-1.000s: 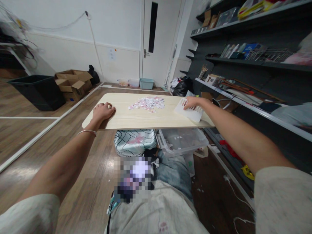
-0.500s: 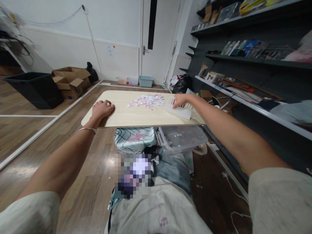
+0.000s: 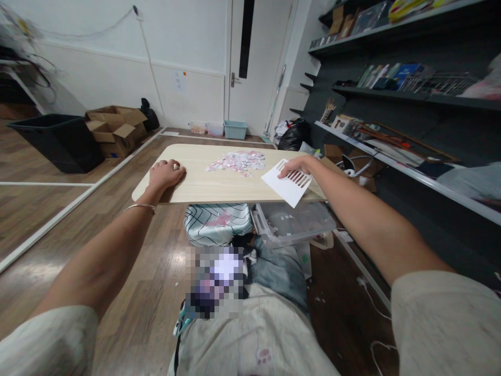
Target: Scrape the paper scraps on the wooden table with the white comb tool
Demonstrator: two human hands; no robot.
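In the head view, a pile of small white and pink paper-like pieces [image 3: 240, 162] lies on a pale wooden board [image 3: 219, 188]. My right hand [image 3: 298, 166] grips a flat white scraper [image 3: 287, 189] by its slotted edge, right of the pile. The scraper's plain blade points down-left, with one corner past the board's near edge. At the board's left end, my left hand [image 3: 166, 175] rests with its fingers curled; a small pale spot shows by the thumb, and I cannot make out what it is.
Below the board sit a checked fabric-lined container [image 3: 217, 237] with pink pieces and a clear plastic bin [image 3: 297, 230]. A phone-like blurred item [image 3: 219, 277] lies on my lap. Shelves [image 3: 410, 96] stand right; a black bin [image 3: 58, 146] and cardboard boxes [image 3: 117, 133] stand left.
My right hand has turned and tilted the scraper, so its face now shows more and its lower corner reaches over the near edge. The left hand and the pile look unchanged.
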